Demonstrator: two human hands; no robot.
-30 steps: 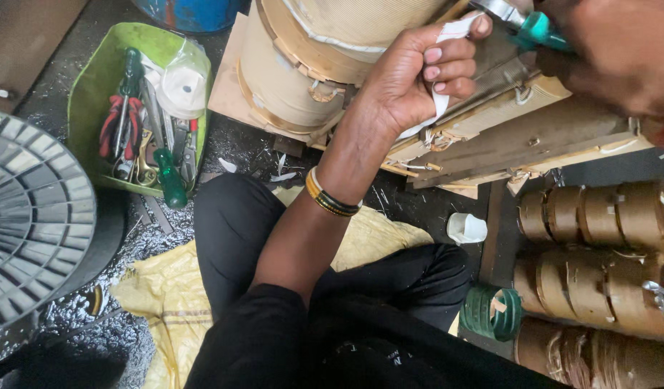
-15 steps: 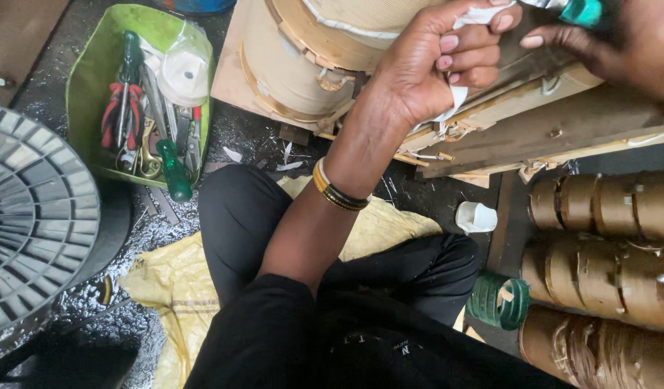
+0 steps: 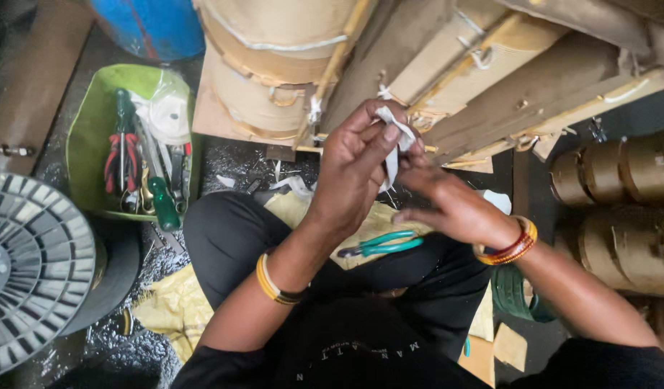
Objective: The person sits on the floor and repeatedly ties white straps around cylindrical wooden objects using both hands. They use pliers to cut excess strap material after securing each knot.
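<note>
My left hand [image 3: 357, 169] pinches a strip of white cloth tape [image 3: 391, 137] in front of my chest. My right hand [image 3: 447, 198] meets it from the right, its fingertips on the same strip. Both hands hover just below a big tan paper-wrapped coil assembly [image 3: 274, 86] with flat wrapped bars [image 3: 555, 79] sticking out of it. A pair of green-handled pliers [image 3: 382, 245] lies loose on my lap, below the hands. I sit cross-legged in black clothes on a yellow sack [image 3: 170, 306].
A green tray [image 3: 90, 133] at left holds pliers, screwdrivers and a tape roll. A grey ribbed spool [image 3: 29, 266] lies at the far left, a blue drum [image 3: 155, 25] at the top. Stacked tan wound coils [image 3: 620, 209] fill the right side. The floor is dark and littered.
Both hands came down from the top of the coil assembly to chest height. The green pliers left my right hand and now lie on my lap. The camera tilted down.
</note>
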